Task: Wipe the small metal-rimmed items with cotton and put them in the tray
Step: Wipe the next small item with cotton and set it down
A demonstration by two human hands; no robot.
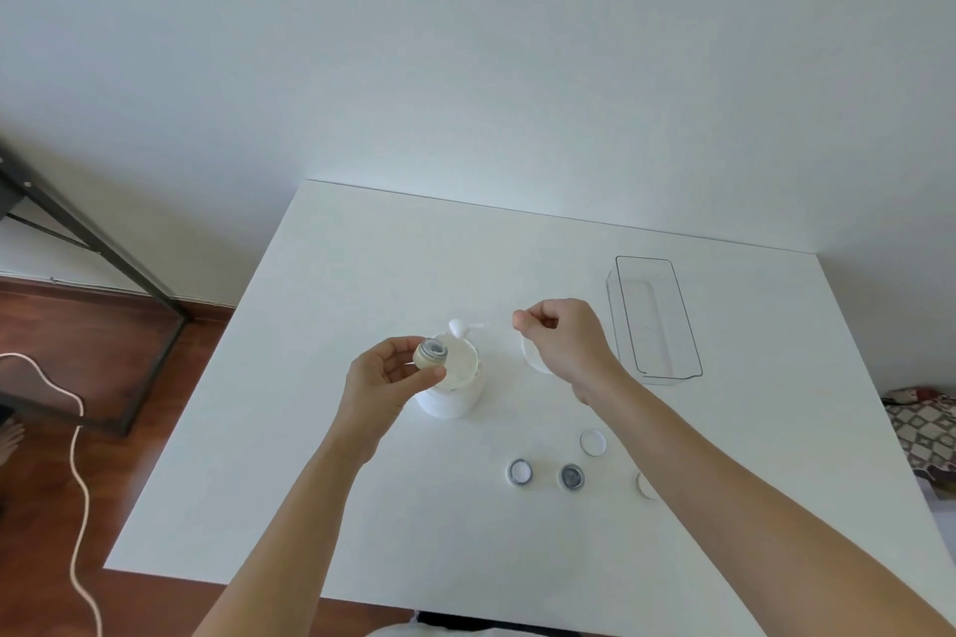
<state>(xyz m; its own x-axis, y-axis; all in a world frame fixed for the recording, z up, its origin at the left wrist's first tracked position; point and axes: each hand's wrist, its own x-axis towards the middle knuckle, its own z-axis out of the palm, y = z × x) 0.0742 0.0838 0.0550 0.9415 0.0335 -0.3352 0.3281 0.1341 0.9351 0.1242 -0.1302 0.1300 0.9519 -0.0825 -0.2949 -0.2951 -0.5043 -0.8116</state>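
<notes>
My left hand (385, 372) holds a small round metal-rimmed item (431, 353) above a white tub (455, 385). My right hand (564, 339) is closed, pinching a thin cotton swab (478, 326) whose white tip points left toward the tub. Three more small round items lie on the white table near me: one with a silver rim (519, 471), a darker one (571, 476) and a white one (593, 442). Another white round piece (644, 485) is partly hidden by my right forearm. The clear plastic tray (657, 318) stands at the right with nothing visible inside.
A small white cup (533, 357) sits under my right hand, mostly hidden. A black metal frame (103, 248) stands on the wooden floor at the left, with a white cable (77, 455). Patterned fabric (921, 435) lies off the table's right edge.
</notes>
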